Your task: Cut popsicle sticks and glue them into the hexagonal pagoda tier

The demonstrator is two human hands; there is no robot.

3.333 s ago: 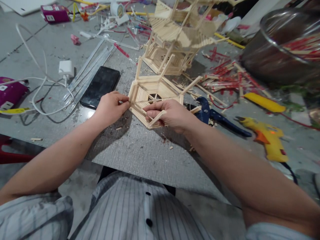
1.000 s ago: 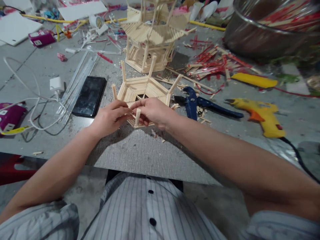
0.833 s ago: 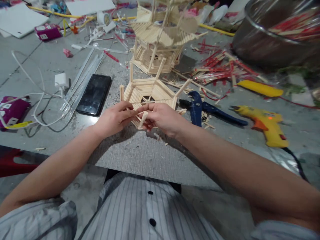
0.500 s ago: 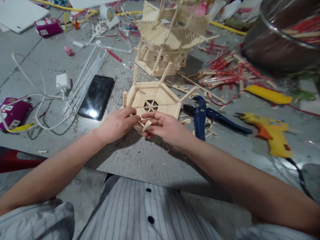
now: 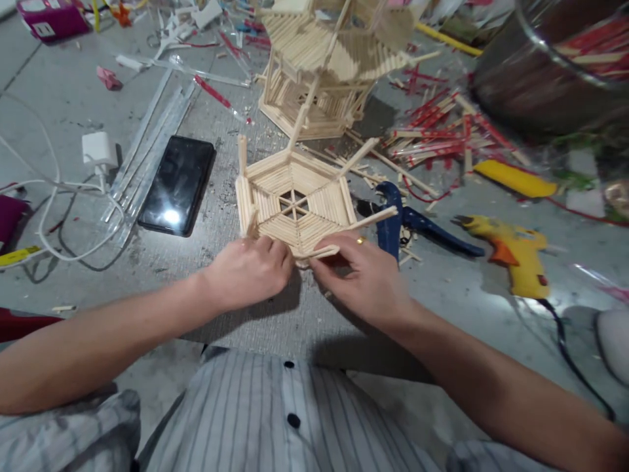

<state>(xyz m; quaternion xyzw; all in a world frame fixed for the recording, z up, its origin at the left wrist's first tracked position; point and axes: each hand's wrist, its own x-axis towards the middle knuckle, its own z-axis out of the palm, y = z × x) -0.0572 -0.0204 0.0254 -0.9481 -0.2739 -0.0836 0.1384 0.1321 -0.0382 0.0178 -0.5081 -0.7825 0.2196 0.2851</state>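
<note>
Here, the hexagon of sticks (image 5: 295, 206) lies flat on the grey mat (image 5: 275, 314), in the middle of the table and just in front of the person. Thin posts rise from its corners. The two hands meet at its six o'clock edge, almost touching each other. The left hand (image 5: 250, 272) is closed on the edge near the seven o'clock corner. The right hand (image 5: 366, 278), with a ring on one finger, pinches a short loose stick (image 5: 322, 252) that lies along the same edge.

I think the stick is being fitted to this edge. To do it well, the left hand should press the hexagon firmly to the mat, so that it does not turn. The right hand should lay the stick parallel to the row beside it, with both ends flush, and not push against the thin posts, which look easy to break.

At twelve o'clock stands a tower of sticks (image 5: 319, 72). At nine o'clock lies a black phone (image 5: 177, 185), and further out a white charger (image 5: 98, 149). At three o'clock are blue pliers (image 5: 407, 223), just beside the hexagon, and beyond them a yellow glue gun (image 5: 511, 252). At two o'clock lies a heap of red sticks (image 5: 442, 134).
</note>
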